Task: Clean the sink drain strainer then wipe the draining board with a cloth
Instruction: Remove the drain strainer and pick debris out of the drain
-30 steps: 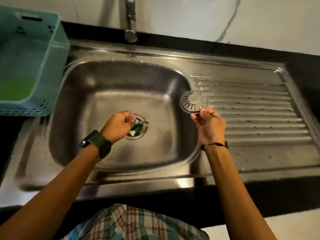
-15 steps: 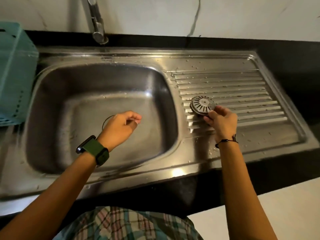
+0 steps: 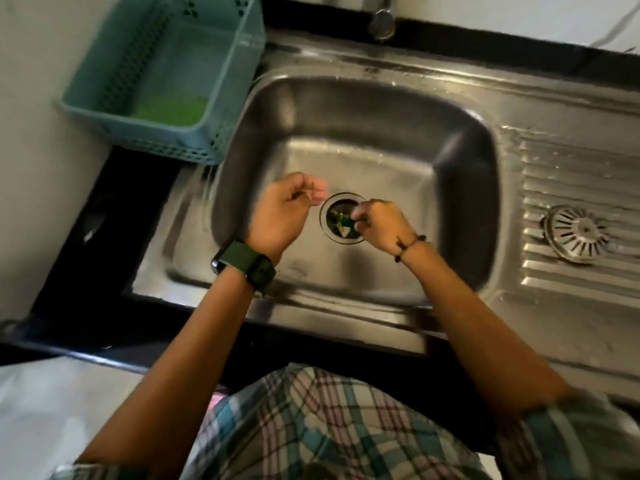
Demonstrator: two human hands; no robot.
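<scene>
Strainer [image 3: 576,233] lies on draining board [image 3: 568,174], well right of right hand [image 3: 379,225].

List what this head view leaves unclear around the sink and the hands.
- Debris in the drain opening: green and white bits, too small to identify; right hand covers part.
- Left hand: fingers curled; whether they hold anything is hidden.
- Tap: cut off by the top edge.
- Green item in the basket: blurred.
- Strainer underside: faces the draining board.
</scene>
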